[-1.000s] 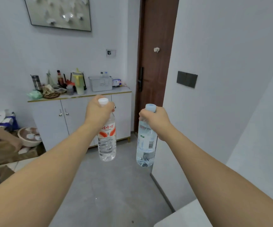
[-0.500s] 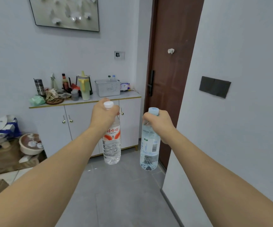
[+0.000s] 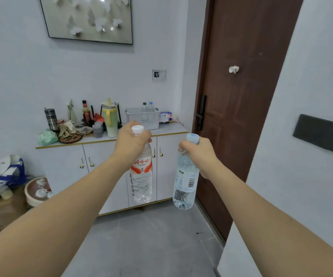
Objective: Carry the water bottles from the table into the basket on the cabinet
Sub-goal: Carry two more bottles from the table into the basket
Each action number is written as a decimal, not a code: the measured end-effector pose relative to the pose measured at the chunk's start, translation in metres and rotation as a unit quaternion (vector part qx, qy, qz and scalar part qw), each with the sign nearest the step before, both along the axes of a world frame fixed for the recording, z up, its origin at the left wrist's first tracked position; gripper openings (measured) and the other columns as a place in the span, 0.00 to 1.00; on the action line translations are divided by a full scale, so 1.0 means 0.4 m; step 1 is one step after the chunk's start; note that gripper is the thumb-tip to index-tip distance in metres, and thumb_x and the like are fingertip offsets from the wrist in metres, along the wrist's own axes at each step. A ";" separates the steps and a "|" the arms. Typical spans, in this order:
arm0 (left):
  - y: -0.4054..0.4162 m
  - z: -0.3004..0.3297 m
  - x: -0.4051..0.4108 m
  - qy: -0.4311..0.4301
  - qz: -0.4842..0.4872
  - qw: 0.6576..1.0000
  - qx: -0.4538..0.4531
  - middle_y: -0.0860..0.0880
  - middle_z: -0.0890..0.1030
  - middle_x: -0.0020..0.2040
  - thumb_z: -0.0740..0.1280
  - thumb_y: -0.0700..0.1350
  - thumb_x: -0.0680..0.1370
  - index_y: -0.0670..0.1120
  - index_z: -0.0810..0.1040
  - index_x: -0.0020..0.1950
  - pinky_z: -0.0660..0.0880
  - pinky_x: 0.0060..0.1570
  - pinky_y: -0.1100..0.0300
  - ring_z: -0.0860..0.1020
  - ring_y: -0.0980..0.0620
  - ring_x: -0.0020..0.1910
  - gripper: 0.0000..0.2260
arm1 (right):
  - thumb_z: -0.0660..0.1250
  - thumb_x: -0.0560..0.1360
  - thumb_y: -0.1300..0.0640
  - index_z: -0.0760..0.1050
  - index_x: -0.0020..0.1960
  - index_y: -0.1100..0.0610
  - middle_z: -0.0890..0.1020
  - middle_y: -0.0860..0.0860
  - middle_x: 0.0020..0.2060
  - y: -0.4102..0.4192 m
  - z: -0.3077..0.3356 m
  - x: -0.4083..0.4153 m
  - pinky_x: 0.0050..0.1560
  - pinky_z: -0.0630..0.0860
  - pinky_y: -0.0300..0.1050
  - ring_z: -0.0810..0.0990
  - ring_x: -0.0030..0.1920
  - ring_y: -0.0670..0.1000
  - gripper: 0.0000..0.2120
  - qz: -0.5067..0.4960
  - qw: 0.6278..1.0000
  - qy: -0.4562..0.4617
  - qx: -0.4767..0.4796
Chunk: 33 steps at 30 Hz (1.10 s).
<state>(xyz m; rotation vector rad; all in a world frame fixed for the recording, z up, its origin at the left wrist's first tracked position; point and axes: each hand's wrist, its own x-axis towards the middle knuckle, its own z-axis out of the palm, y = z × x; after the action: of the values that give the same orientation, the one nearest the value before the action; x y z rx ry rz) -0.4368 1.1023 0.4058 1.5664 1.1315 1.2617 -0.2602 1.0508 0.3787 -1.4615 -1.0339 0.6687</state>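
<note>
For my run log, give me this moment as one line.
phase: carrying | left hand: red-label bottle | right hand: blue-cap bottle | basket: ahead on cabinet

The room is bright and even; glare shines on the picture (image 3: 89, 18); edges bend and blur.

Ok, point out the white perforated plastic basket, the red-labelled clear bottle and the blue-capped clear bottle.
white perforated plastic basket (image 3: 143, 119), head view, front wall.
red-labelled clear bottle (image 3: 141, 172), head view, label.
blue-capped clear bottle (image 3: 185, 181), head view, label.
</note>
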 end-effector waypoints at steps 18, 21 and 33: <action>0.874 0.088 0.067 0.013 -0.052 0.976 -0.209 0.43 0.77 0.56 0.70 0.38 0.73 0.43 0.76 0.55 0.72 0.56 0.48 0.73 0.43 0.56 0.11 | 0.69 0.73 0.58 0.76 0.41 0.51 0.78 0.46 0.33 0.849 0.065 0.078 0.31 0.69 0.36 0.77 0.35 0.45 0.05 0.025 0.999 -0.005 -0.026; 0.990 0.102 0.116 0.056 -0.050 0.963 -0.260 0.40 0.68 0.72 0.69 0.41 0.75 0.43 0.71 0.68 0.65 0.66 0.35 0.67 0.34 0.68 0.22 | 0.69 0.72 0.58 0.76 0.40 0.51 0.78 0.47 0.35 0.997 0.047 0.124 0.36 0.70 0.41 0.75 0.37 0.48 0.04 0.021 0.999 -0.011 -0.031; 1.469 0.181 0.276 -0.004 0.004 0.956 -0.292 0.40 0.61 0.75 0.64 0.36 0.75 0.39 0.68 0.68 0.54 0.61 0.22 0.58 0.26 0.70 0.21 | 0.64 0.70 0.41 0.69 0.32 0.45 0.79 0.45 0.37 1.537 0.093 0.307 0.35 0.68 0.42 0.79 0.40 0.52 0.12 -0.019 0.960 -0.273 -0.060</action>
<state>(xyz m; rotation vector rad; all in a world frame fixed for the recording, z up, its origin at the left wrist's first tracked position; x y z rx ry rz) -0.3265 1.6898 0.4780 1.1066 1.3516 0.8250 -0.1375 1.6656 0.4159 -1.8225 -1.3969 0.3006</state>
